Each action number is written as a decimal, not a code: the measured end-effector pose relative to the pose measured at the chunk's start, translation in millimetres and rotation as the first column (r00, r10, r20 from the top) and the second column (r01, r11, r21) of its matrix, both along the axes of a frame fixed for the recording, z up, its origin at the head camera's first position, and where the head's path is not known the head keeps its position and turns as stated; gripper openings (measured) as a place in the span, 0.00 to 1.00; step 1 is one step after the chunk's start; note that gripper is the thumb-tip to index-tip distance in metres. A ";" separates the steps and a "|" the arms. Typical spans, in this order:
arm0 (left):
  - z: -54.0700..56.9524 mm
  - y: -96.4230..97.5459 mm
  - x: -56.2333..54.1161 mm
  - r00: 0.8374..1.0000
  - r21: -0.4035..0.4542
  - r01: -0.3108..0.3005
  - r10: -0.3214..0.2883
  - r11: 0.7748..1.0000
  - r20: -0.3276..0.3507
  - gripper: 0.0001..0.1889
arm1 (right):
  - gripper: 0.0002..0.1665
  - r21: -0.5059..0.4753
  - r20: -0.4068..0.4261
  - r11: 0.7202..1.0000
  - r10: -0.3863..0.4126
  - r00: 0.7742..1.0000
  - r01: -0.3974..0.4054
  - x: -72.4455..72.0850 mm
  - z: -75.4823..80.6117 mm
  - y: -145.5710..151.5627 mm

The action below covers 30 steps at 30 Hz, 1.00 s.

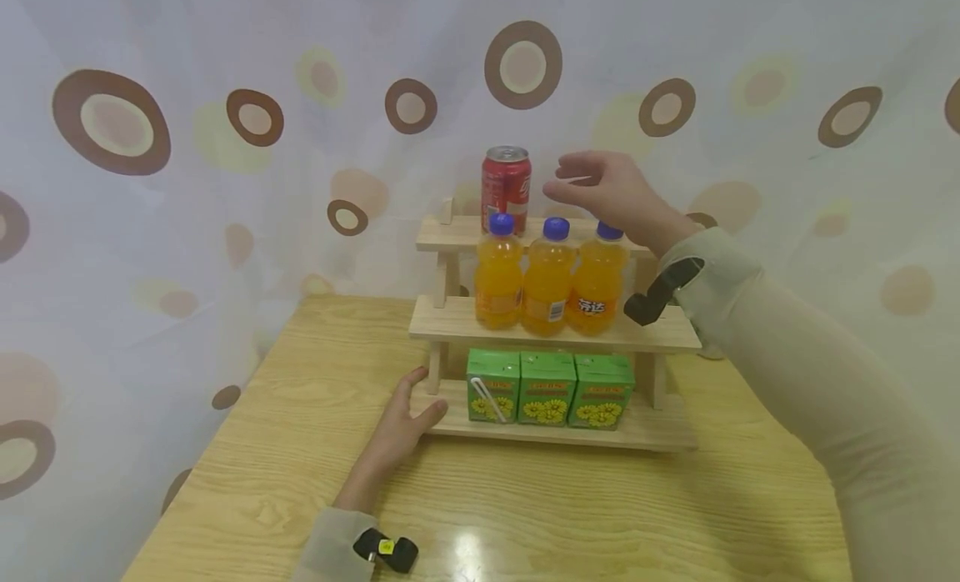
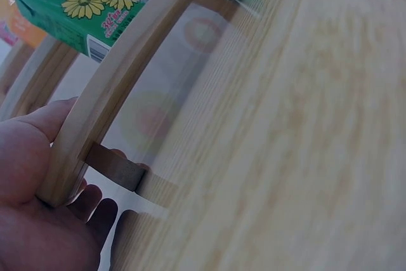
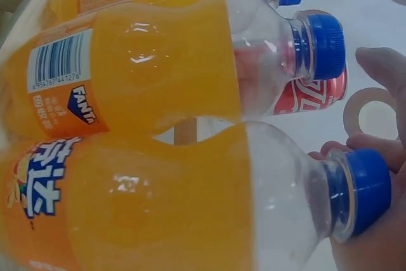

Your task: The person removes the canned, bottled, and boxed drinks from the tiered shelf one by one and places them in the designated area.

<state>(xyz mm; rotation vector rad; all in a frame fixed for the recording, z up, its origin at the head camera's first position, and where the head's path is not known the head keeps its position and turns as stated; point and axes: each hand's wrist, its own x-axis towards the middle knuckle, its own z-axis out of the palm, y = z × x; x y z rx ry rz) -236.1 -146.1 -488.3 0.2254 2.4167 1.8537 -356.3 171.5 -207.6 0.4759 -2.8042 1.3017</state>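
A three-tier wooden shelf (image 1: 637, 338) stands on the table. My left hand (image 1: 397, 428) holds the left end of its bottom board, thumb on the upper side and fingers curled beneath in the left wrist view. On the top tier stands a red soda can (image 1: 495, 180). My right hand (image 1: 611, 190) is raised just to the right of the can, fingers and thumb parted with a gap between them, holding nothing. Three bottles of orange soda (image 1: 546, 290) with blue caps (image 3: 328, 46) fill the middle tier, below the right hand. Three green drink cartons (image 1: 547, 390) stand side by side on the bottom tier.
The shelf rests on a wood-grain table (image 1: 300, 398). A pale curtain (image 1: 187, 32) printed with brown rings hangs behind it. The right bottle (image 1: 600, 273) stands close under the right wrist. A white straw (image 1: 487, 398) is attached to the left carton.
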 end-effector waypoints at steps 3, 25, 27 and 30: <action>0.3 -0.1 -0.3 1.000 -0.004 -0.002 0.002 1.000 0.000 0.38 | 0.49 0.028 -0.002 1.000 -0.005 1.000 0.005 -2.9 4.1 -0.1; -0.5 0.1 0.7 1.000 -0.019 -0.004 0.004 1.000 -0.013 0.39 | 0.48 0.044 -0.001 0.999 0.002 1.000 -0.002 -20.9 15.2 -33.9; -0.8 0.2 0.9 1.000 -0.028 -0.006 0.005 1.000 -0.014 0.39 | 0.48 0.038 -0.001 0.999 0.005 1.000 -0.005 -23.0 14.5 -36.4; -0.7 0.0 1.2 1.000 -0.039 -0.010 0.009 0.999 -0.018 0.39 | 0.47 0.041 -0.001 0.999 0.012 1.000 -0.012 -26.3 13.4 -40.9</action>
